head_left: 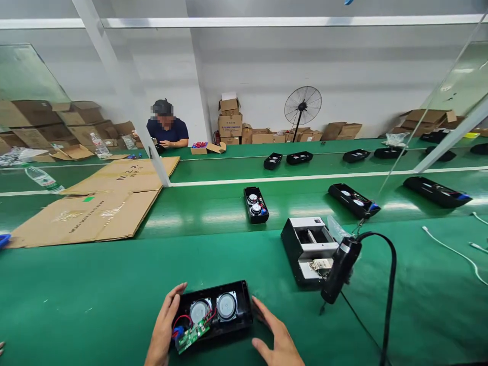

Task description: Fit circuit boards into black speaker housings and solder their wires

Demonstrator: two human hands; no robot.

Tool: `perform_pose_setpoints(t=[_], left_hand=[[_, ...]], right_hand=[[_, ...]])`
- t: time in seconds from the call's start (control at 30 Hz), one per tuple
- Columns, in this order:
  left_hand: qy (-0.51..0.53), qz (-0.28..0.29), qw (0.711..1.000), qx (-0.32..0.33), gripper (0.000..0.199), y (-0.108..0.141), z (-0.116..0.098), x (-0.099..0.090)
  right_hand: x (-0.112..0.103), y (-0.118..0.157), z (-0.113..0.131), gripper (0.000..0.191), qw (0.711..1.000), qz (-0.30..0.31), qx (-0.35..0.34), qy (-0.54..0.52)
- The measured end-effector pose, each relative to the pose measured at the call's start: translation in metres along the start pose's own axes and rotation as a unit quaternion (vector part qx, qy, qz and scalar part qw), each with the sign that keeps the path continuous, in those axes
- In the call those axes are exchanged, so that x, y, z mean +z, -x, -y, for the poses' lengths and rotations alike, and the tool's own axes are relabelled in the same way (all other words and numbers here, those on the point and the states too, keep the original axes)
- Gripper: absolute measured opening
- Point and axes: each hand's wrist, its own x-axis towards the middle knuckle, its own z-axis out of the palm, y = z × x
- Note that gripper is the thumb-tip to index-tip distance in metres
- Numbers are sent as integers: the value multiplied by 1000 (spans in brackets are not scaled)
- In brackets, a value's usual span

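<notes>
A black speaker housing (238,325) lies open side up on the green mat, slightly tilted, with two round silver speakers (226,306) in it. A green circuit board (193,335) with red and blue wires rests across its lower left part. My left hand (165,323) holds the housing's left end, thumb and fingers along the edge. At the right end is my right hand (275,335), its thumb and fingers spread apart, nothing held in it; whether its fingertips touch the housing is unclear.
A black electric screwdriver (341,269) hangs at the right before a black-and-white device (292,254). Behind are another housing (256,216), flattened cardboard (114,213) and several black housings on the green conveyor (206,203). White cables (453,249) lie far right. A person (168,129) sits across.
</notes>
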Motion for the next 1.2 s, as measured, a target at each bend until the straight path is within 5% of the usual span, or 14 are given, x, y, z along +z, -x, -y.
perform_pose_setpoints(t=[0.17, 0.37, 0.47, 0.6, 0.7, 0.8, 0.87, 1.07, 1.2], left_hand=[[11, 57, 998, -5, 84, 21, 0, 40], [-119, 159, 970, 138, 65, 27, 22, 71], [-232, 204, 909, 280, 55, 28, 23, 61], [-332, 229, 775, 487, 57, 25, 16, 38], [-376, 243, 707, 547, 47, 20, 15, 28], [-404, 282, 675, 550, 24, 17, 16, 26], [-396, 284, 688, 538, 11, 18, 15, 29], [-313, 241, 835, 385, 24, 30, -9, 60], [-272, 290, 840, 368, 23, 33, -22, 81]], right_hand=[[-25, 13, 9, 57, 997, -79, -16, -14], [-71, 31, 20, 38, 985, -174, 15, 18], [-89, 39, 27, 36, 977, -208, 21, 29], [-99, 39, 35, 36, 968, -249, 17, 39], [-98, 34, 41, 33, 968, -248, 8, 35], [-94, 28, 47, 31, 972, -233, -3, 39], [-90, 24, 51, 28, 973, -224, -13, 48], [-74, 5, 81, 16, 971, -189, -96, 112], [-55, -17, 109, 33, 960, -73, -201, 180]])
